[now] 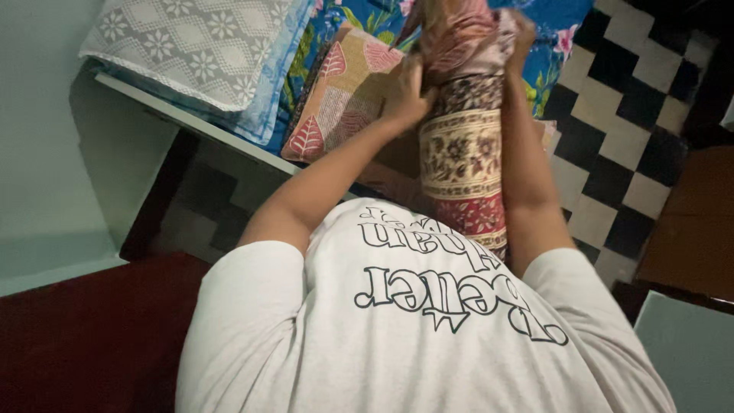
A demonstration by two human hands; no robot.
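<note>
Reaching forward from the chest, both bare forearms are stretching out on either side of a long patterned bolster that is standing up against the person's grey printed T-shirt. On the bolster's left flank, the left hand is pressing in with wrist bent and fingers curled tight into the cloth near the top. On the far side, the right hand is gripping the upper end, its fingers wrapping over the pinkish gathered fabric; how far they are closing behind it cannot be told, since the bolster is hiding them. Both hands are holding the same bolster and nothing else.

This bolster is showing 3 bands: maroon floral, cream floral, and red at the bottom. Its lower end is resting against the shirt and its top is leaning away over the bed.

Lying just beside the left hand is a leaf-print pillow in pink and tan, on a blue flowered sheet. Farther left, a grey-white patterned pillow is sitting on the bed's edge. A black-and-cream checkered floor is showing at the right.
</note>
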